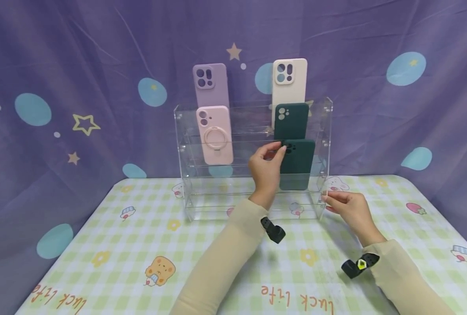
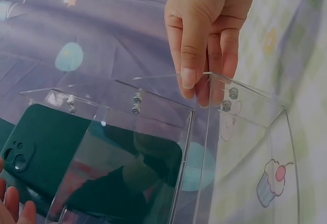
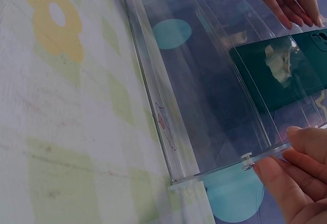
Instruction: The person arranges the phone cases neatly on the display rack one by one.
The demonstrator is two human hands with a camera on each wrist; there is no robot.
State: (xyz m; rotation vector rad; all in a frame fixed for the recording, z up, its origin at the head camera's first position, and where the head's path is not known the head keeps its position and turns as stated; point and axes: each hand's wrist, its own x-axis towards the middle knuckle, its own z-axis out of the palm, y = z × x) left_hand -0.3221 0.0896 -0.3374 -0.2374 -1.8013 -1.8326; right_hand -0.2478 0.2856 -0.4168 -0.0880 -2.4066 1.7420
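Observation:
A clear tiered acrylic display stand [image 1: 253,199] holds several phone cases. On its lower right tier a dark green phone case [image 1: 301,162] leans upright. My left hand [image 1: 265,168] pinches this case at its top left corner, beside the camera cutouts; only a few fingertips [image 2: 11,203] show in the left wrist view. Low on the stand's right side, my right hand [image 1: 349,210] grips the edge of the side panel between thumb and fingers, close to a metal screw [image 3: 247,161]. The case's lower part shows through the clear front strip.
Behind the held case stand a smaller-looking dark green case [image 1: 291,120] and a white case [image 1: 296,92]. On the left are a pink case with a ring [image 1: 223,154] and a purple case [image 1: 213,96]. A checked cloth [image 1: 217,262] covers the table before a purple curtain [image 1: 99,65].

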